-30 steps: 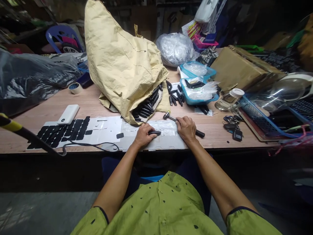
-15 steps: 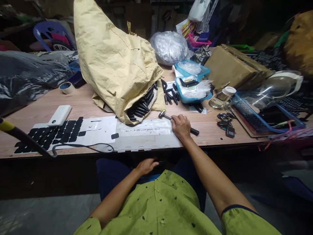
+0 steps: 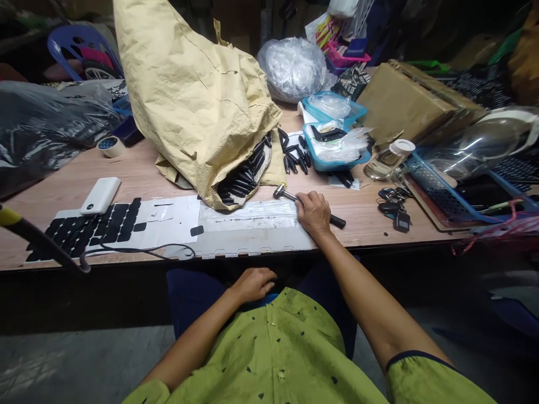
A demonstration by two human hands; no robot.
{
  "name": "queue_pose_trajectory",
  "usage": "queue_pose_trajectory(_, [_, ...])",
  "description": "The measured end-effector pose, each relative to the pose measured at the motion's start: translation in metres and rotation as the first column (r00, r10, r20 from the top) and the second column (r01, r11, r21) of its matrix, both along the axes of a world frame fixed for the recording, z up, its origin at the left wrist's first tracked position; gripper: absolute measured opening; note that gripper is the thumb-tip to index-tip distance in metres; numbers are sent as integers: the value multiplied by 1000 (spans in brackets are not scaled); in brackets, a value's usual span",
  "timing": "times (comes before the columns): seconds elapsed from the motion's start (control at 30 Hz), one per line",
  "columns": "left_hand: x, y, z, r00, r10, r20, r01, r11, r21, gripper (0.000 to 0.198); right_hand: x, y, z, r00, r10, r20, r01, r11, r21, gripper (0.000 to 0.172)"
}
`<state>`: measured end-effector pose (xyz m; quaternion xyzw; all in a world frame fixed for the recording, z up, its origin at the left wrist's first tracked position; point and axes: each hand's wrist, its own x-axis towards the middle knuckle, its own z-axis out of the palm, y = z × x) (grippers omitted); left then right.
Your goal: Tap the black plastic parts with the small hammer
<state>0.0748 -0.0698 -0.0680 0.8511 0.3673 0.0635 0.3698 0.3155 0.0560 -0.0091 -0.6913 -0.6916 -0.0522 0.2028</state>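
One hammer [image 3: 289, 195] in right hand [image 3: 314, 213], black packet [image 3: 351, 82] beyond (white lettering [image 3: 357, 85], seemingly)

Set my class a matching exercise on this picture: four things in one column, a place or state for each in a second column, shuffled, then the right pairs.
Things
1. Hammer
2. Left hand
3. Paper sack
4. Keys

Places or states
A. Lower than the near edge of the table, over the person's lap
B. Lying on the table, to the right of the hammer
C. In the right hand
D. With black pieces showing in its open mouth

Right pairs: 1-C, 2-A, 3-D, 4-B
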Motion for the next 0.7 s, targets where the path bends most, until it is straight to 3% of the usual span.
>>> queue_pose_trajectory(0.03, [3,2,20,993,-102,64,95,990,99,18,0,0,0,1000,0,-2,0,1000,1,29])
queue_pose_trajectory(0.1, [7,12,60,971,-162,173,103,945,309,24,0,-1,0,1000,3,-5,-3,1000,6,28])
queue_pose_trajectory(0.17, [8,27,92,960,-87,268,-42,897,440,27,0,-1,0,1000,3,-5,-3,1000,10,28])
queue_pose_trajectory(0.23, [5,43,113,933,24,358,-207,852,481,27,1,-1,-1,1000,3,-4,-3,1000,17,28])
queue_pose_trajectory(0.33, [-10,57,125,905,128,405,-331,809,485,26,2,-1,-2,1000,9,-12,-8,999,37,27])
queue_pose_trajectory(0.47, [-42,55,125,920,226,321,-378,729,570,24,3,0,-4,1000,10,-24,-9,999,43,27])
queue_pose_trajectory(0.6, [-73,32,128,875,349,336,-484,609,628,17,6,0,-6,999,20,-40,-18,999,48,28])
queue_pose_trajectory(0.7, [-94,-2,131,885,304,353,-465,575,673,9,8,0,-8,999,20,-51,-17,998,64,27])
